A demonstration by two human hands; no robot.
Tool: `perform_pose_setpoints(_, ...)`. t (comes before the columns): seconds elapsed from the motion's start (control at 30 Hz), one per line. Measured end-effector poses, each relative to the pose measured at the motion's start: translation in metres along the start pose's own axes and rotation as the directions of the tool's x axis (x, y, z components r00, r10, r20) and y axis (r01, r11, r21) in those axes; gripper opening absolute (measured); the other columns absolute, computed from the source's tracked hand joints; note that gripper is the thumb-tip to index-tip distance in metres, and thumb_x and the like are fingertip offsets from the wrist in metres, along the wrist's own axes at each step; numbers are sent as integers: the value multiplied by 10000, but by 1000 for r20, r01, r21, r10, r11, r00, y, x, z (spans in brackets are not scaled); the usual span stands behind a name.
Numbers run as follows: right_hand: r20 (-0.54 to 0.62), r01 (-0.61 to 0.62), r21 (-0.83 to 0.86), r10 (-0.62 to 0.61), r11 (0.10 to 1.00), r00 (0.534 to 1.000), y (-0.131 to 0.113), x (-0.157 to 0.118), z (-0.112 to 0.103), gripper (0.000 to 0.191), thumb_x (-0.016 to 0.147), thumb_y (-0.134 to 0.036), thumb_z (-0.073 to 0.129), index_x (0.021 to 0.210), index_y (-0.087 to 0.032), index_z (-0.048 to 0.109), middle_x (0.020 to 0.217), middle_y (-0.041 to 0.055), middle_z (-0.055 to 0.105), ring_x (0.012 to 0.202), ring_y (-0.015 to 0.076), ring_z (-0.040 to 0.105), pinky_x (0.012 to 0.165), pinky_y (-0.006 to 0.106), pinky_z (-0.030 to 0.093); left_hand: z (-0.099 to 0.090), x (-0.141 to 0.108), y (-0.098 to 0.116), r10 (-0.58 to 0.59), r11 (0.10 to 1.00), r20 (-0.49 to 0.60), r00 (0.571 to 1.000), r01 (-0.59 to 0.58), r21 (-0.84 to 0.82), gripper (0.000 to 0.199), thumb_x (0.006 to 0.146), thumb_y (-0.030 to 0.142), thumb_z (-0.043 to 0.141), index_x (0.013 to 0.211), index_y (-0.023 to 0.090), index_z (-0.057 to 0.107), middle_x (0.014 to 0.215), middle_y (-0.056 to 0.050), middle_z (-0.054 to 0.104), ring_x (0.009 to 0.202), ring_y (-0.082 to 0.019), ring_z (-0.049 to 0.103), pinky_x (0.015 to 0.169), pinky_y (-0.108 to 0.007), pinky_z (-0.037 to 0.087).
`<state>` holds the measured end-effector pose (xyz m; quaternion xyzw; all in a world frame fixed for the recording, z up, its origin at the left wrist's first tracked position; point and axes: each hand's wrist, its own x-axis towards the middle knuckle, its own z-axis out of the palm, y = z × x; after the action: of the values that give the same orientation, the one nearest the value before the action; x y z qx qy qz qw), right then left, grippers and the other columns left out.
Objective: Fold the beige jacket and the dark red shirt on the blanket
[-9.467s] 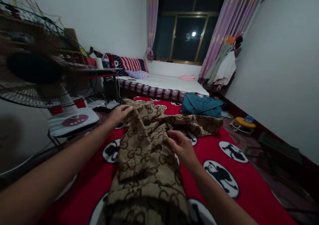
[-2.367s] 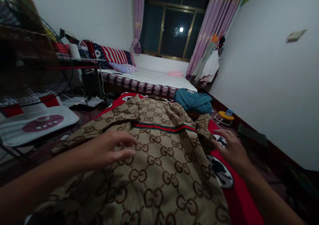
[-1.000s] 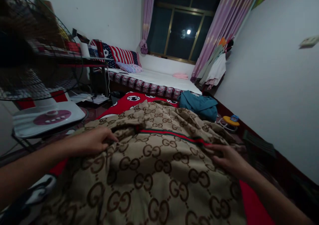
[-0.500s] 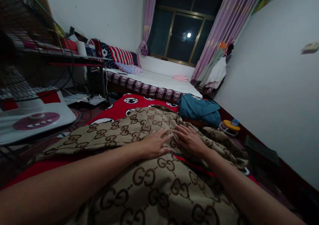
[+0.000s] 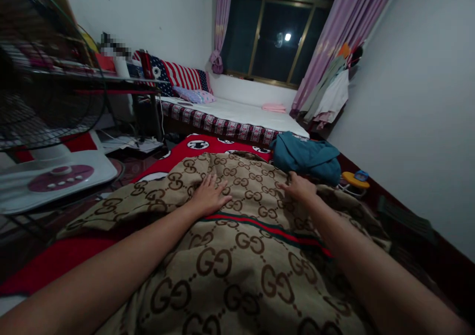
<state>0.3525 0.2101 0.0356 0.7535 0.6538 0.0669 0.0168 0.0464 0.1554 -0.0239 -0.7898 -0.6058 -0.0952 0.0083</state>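
A tan garment [image 5: 256,236] with brown interlocking letters and a green-red-green stripe lies spread out before me, its sides reaching left and right. My left hand [image 5: 210,196] rests flat on it just above the stripe, fingers spread. Farther right, my right hand [image 5: 300,187] touches the cloth near its right side, its fingers partly bent but apart; no gathered fabric shows in it. Under the garment is a red blanket [image 5: 174,158] with black-and-white round prints.
A folded teal cloth [image 5: 306,157] sits beyond my right hand. On the left stands a fan [image 5: 48,102] by a cluttered desk [image 5: 148,88]. A bed [image 5: 237,110] lies under the window. At right are a yellow stool [image 5: 355,179] and a dark green stool [image 5: 406,218].
My hands have moved apart from the garment's middle, the left one leftward and the right one rightward. The stripe between them now shows flatter and more fully. The view has shifted slightly.
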Motion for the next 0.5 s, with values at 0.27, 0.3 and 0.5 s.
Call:
perform_pose_setpoints(0.27,-300,154,87,-122,984,946,-26,-28,46,437,911,-494,479,1274,-269,570,1090,100,679,1004,263,617,768,335,420,-31,26,-7,-147,989,-98,984,144,-36,502,926,392,466,1411,272,415,1579,-136,178,1268,-333,490,1005,-433,431)
perform_pose_setpoints(0.3,-319,188,96,-149,978,936,-26,-28,47,398,920,-453,474,1254,-267,584,1055,93,697,951,249,637,734,318,413,-37,36,-11,-199,980,-96,975,196,-43,610,895,390,524,1461,284,321,1595,-157,78,1238,-359,515,975,-452,450)
perform_pose_setpoints(0.5,-373,222,140,-156,965,915,-28,-29,46,323,902,-371,496,1175,-299,654,953,64,741,809,225,675,611,280,368,-35,94,-35,-432,884,4,902,425,-195,1059,651,535,762,1489,163,233,1480,-296,306,1249,-436,478,966,-481,432)
